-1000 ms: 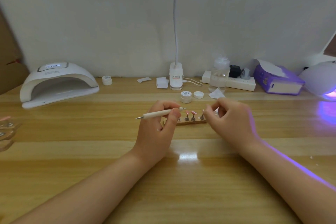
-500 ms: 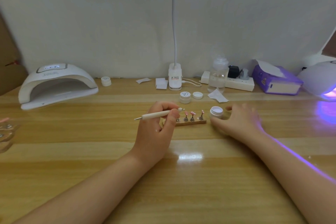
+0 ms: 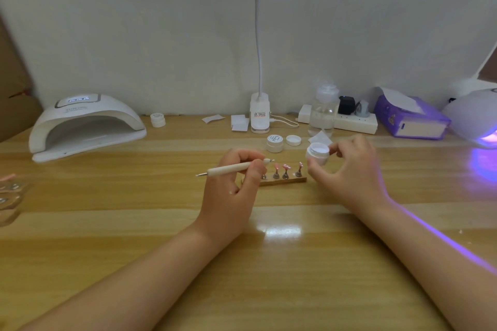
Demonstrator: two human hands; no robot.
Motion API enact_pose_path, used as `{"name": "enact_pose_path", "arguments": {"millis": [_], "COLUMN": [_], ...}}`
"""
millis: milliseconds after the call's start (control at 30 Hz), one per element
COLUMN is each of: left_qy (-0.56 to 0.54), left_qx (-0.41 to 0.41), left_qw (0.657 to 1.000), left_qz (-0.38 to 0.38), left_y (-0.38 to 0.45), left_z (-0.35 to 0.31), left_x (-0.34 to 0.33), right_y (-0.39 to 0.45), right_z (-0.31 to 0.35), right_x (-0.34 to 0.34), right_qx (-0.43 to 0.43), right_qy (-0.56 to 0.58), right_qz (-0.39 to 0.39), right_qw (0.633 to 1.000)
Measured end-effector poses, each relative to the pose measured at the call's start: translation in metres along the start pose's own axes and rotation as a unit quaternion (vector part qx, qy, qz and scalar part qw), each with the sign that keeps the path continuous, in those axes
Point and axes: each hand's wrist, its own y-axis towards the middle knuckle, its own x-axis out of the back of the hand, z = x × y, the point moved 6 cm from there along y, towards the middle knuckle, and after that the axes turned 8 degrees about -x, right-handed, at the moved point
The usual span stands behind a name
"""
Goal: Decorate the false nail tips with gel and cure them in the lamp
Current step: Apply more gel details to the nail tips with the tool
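Observation:
Several pink false nail tips (image 3: pixel 286 167) stand on small metal stands along a wooden strip (image 3: pixel 285 180) at the table's middle. My left hand (image 3: pixel 231 191) pinches a white dotting pen (image 3: pixel 236 168), held level with its tip over the strip's left end. My right hand (image 3: pixel 349 174) holds a small open white gel jar (image 3: pixel 318 152) lifted above the table, just right of the strip. A white curing lamp (image 3: pixel 86 126) sits at the back left, its opening facing me.
A closed gel jar (image 3: pixel 274 143) and a loose lid (image 3: pixel 293 140) lie behind the strip. A desk lamp base (image 3: pixel 259 117), clear bottle (image 3: pixel 324 113), power strip (image 3: pixel 355 122) and purple tissue box (image 3: pixel 411 121) line the back. A second lamp (image 3: pixel 476 118) glows violet at right.
My right hand set the gel jar on the table beside the strip, then picked it up again and raised it. My left hand and the pen stayed put.

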Motion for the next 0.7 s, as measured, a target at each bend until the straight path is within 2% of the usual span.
{"name": "enact_pose_path", "arguments": {"millis": [100, 300, 700], "left_qy": [-0.009, 0.007, 0.048], "left_qx": [0.002, 0.021, 0.009], "left_qw": [1.0, 1.0, 0.998], "left_qz": [-0.019, -0.014, 0.04], "left_y": [0.001, 0.0, -0.001], "left_z": [0.001, 0.006, 0.008], "left_x": [0.003, 0.001, -0.007], "right_y": [-0.014, -0.032, -0.038], "right_z": [0.027, 0.047, 0.053], "right_x": [0.002, -0.009, -0.008], "right_qx": [0.098, 0.185, 0.228], "right_qy": [0.024, 0.028, 0.022], "right_qz": [-0.015, 0.018, 0.021], "right_qw": [0.995, 0.982, 0.973]}}
